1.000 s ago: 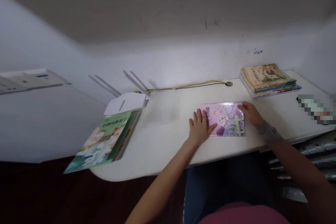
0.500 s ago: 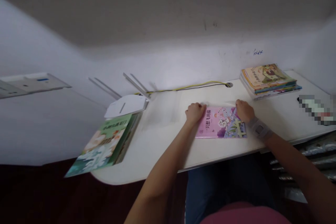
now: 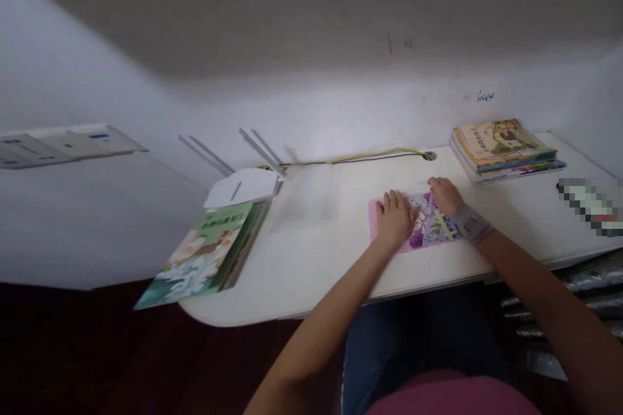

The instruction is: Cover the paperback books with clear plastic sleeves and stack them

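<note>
Pressing flat on pink book (image 3: 431, 227) at bench (image 3: 311, 259) centre: left hand (image 3: 395, 220) now shifted from 9 o'clock corner onto cover, right hand (image 3: 445, 194) resting at 1 o'clock edge, both grips open. Smoothing, not lifting.

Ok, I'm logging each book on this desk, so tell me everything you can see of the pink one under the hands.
The pink book is a thin, glossy-covered picture book lying flat on the white desk, near its front edge. Its cover is pink with purple and green illustration; the print is too blurred to read. The left hand lies palm down across its left half, and the right hand rests on its far right corner. The book looks closed. Nothing else touches it.
</note>
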`<state>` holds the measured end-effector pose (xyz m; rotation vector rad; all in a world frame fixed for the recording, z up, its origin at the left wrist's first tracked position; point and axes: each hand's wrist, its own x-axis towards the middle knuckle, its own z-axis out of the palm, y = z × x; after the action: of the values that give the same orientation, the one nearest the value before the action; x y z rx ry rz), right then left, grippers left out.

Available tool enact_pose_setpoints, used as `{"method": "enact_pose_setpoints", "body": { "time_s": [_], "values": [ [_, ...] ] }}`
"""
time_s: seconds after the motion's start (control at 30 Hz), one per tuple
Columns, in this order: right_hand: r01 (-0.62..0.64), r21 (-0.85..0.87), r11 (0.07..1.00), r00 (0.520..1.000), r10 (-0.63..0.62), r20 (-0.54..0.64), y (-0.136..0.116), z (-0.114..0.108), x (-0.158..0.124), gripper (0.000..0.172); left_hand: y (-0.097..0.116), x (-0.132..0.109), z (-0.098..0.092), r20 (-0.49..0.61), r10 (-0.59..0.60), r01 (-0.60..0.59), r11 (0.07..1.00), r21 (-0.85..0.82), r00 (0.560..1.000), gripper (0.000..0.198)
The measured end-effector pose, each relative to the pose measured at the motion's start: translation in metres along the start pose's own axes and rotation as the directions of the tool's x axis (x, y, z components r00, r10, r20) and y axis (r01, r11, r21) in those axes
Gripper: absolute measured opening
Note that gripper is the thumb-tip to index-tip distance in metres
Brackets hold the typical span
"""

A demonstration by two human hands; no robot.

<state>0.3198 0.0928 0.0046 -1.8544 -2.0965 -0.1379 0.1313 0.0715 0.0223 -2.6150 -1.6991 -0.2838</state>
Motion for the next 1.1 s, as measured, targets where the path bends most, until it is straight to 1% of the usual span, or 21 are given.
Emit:
{"method": "enact_pose_setpoints", "body": {
  "time_s": [0.07,0.13,0.2,0.23,0.3,0.33,0.37,0.4,0.47,0.57,0.67,0.77,0.8,0.87,0.93,1.0,1.1],
  "values": [
    [-0.02,0.013,1.0,1.0,0.021,-0.017,0.005,-0.001,0.0,0.03,0.007,-0.005,0.009,0.034,0.037,-0.037,0.999,0.005,0.999,0.068],
    [-0.047,0.025,0.999,0.998,0.048,-0.032,0.007,-0.005,0.0,0.036,0.008,-0.007,0.014,0.032,0.053,-0.054,0.998,0.015,0.998,0.068],
    [-0.056,0.029,0.998,0.997,0.057,-0.053,0.001,-0.01,-0.001,0.042,0.006,-0.006,0.015,0.036,0.06,-0.06,0.998,0.013,0.998,0.067],
    [-0.045,0.027,0.999,0.997,0.047,-0.063,-0.007,-0.011,-0.003,0.043,0.004,-0.005,0.015,0.038,0.057,-0.058,0.998,0.011,0.998,0.067],
    [0.042,0.048,0.998,0.997,-0.039,-0.063,-0.028,-0.01,-0.009,0.043,0.001,-0.005,0.013,0.057,0.06,-0.06,0.998,0.007,0.997,0.065],
    [0.115,0.07,0.991,0.993,-0.112,-0.049,-0.041,-0.007,-0.013,0.043,0.0,-0.005,0.012,0.079,0.07,-0.07,0.998,0.006,0.994,0.063],
    [0.245,0.153,0.957,0.969,-0.245,-0.018,-0.053,-0.004,-0.018,0.046,-0.001,-0.005,0.012,0.102,0.084,-0.085,0.996,0.004,0.991,0.061],
    [0.322,0.22,0.921,0.944,-0.33,-0.005,-0.063,0.0,-0.022,0.051,-0.002,-0.006,0.011,0.121,0.1,-0.101,0.995,0.003,0.988,0.062],
    [0.383,0.292,0.876,0.917,-0.399,-0.005,-0.075,0.007,-0.029,0.059,-0.003,-0.006,0.011,0.145,0.126,-0.126,0.992,-0.006,0.981,0.064],
    [0.407,0.283,0.869,0.905,-0.425,0.003,-0.07,0.011,-0.032,0.067,-0.003,-0.006,0.011,0.147,0.126,-0.125,0.992,-0.016,0.981,0.066],
    [0.401,0.223,0.888,0.908,-0.419,0.035,-0.056,0.008,-0.03,0.069,-0.004,-0.004,0.01,0.143,0.132,-0.131,0.991,-0.017,0.981,0.062],
    [0.352,0.151,0.923,0.927,-0.366,0.076,-0.046,0.003,-0.03,0.065,-0.012,-0.004,0.009,0.093,0.119,-0.119,0.993,-0.009,0.989,0.059],
    [0.338,0.13,0.932,0.933,-0.35,0.084,-0.044,0.002,-0.03,0.061,-0.016,-0.005,0.009,0.075,0.092,-0.092,0.996,-0.005,0.993,0.059],
    [0.304,0.096,0.948,0.946,-0.312,0.084,-0.042,-0.001,-0.031,0.055,-0.027,-0.008,0.008,0.055,-0.001,0.001,1.0,-0.001,0.998,0.062],
    [0.26,0.076,0.963,0.962,-0.265,0.069,-0.04,-0.003,-0.03,0.051,-0.037,-0.011,0.009,0.058,-0.108,0.108,0.994,-0.008,0.993,0.066],
    [0.223,0.065,0.973,0.973,-0.226,0.048,-0.037,-0.004,-0.029,0.048,-0.045,-0.014,0.009,0.056,-0.185,0.187,0.982,-0.019,0.981,0.07],
    [0.225,0.061,0.973,0.973,-0.227,0.033,-0.034,-0.003,-0.027,0.047,-0.049,-0.017,0.011,0.03,-0.218,0.22,0.975,-0.038,0.975,0.072]
  ]
}}
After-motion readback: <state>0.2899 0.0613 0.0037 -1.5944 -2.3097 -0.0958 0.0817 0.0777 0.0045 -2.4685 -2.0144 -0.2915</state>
